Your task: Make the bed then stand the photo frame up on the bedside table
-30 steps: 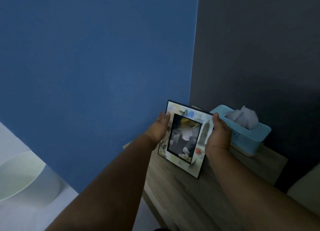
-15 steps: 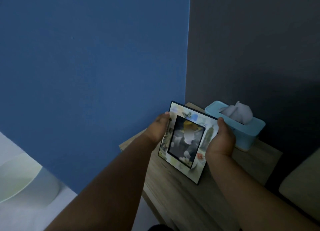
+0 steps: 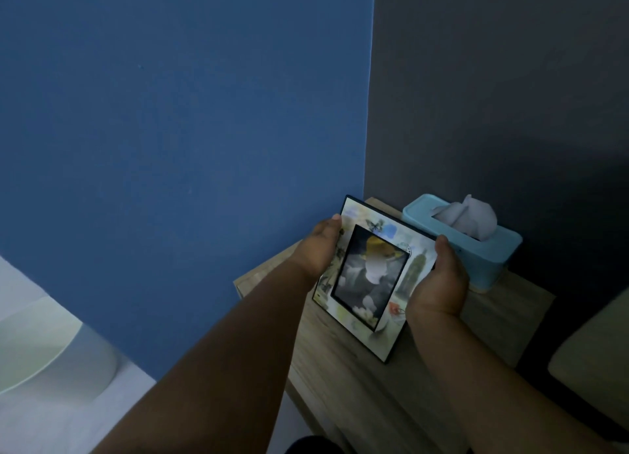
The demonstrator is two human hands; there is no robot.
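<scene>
A photo frame [image 3: 371,278] with a pale patterned border and a dark inner picture stands tilted back, its lower corner on the wooden bedside table [image 3: 357,382]. My left hand [image 3: 321,247] grips its left edge, thumb on the front. At the right edge my right hand [image 3: 439,283] holds on, thumb near the top right corner. My fingers behind the frame are hidden.
A light blue tissue box [image 3: 476,249] with a tissue sticking out sits just behind the frame at the table's back right. A blue wall and a dark grey wall meet behind the table. A pale round object [image 3: 51,355] lies at the lower left, a cushion [image 3: 592,365] at the right.
The frame and both hands stay almost in place; the frame has tipped slightly more upright while the view has shifted a little.
</scene>
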